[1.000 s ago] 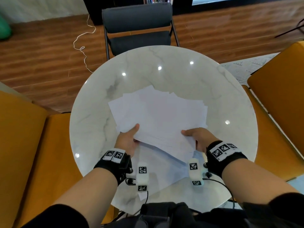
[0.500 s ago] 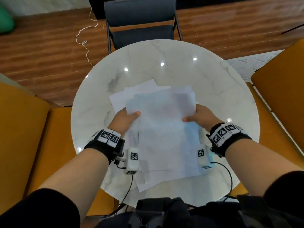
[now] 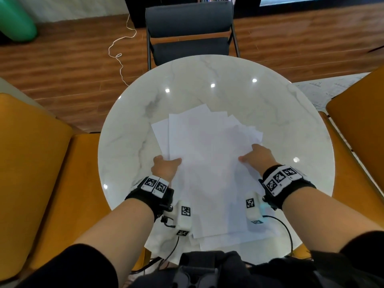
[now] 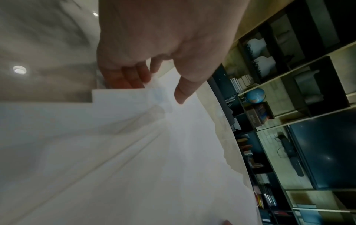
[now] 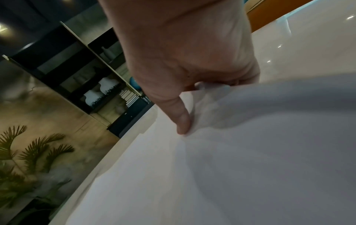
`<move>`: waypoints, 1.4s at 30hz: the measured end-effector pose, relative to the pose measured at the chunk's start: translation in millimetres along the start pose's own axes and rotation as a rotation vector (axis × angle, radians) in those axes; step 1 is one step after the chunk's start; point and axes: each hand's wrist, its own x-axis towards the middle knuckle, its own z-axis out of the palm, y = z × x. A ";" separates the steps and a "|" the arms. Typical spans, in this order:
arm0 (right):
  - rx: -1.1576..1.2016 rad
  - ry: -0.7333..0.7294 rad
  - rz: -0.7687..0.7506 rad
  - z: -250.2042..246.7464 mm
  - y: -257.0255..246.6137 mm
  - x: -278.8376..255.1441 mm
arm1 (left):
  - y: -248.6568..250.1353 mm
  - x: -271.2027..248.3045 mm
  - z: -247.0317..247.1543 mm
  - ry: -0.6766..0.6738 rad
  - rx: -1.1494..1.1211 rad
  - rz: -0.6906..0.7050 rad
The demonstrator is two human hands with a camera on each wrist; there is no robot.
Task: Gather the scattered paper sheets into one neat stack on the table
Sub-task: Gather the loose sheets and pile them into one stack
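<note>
two hands [image 3: 166, 169] [image 3: 256, 156] pinch thin white paper sheets [image 3: 207, 163] over glossy round marble table [image 3: 291, 132]

The head camera looks down from above at the round table [image 3: 133, 129], chair at twelve o'clock. Each wrist camera sits very close (almost touching) behind its hand, looking low across the paper sheets [image 4: 134, 152], which all three views share.
</note>
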 end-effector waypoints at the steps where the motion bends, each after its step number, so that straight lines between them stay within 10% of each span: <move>1: 0.045 0.022 -0.006 3.4 0.0 0.6 | -0.1 -2.7 2.1 -0.045 -0.028 0.023; 9: 0.726 0.116 -0.127 9.5 13.4 -7.4 | -9.3 -10.3 6.9 -0.139 -0.038 0.178; 21: 0.822 0.062 -0.194 -13.8 25.3 -4.1 | -19.9 -3.8 -10.6 -0.163 -0.113 0.134; 30: 0.514 -0.015 -0.311 -30.2 14.6 27.4 | -8.9 2.7 -22.3 -0.159 0.310 0.349; 42: 0.744 -0.201 -0.244 -27.3 3.2 56.6 | 10.8 33.5 -3.9 -0.001 0.605 0.690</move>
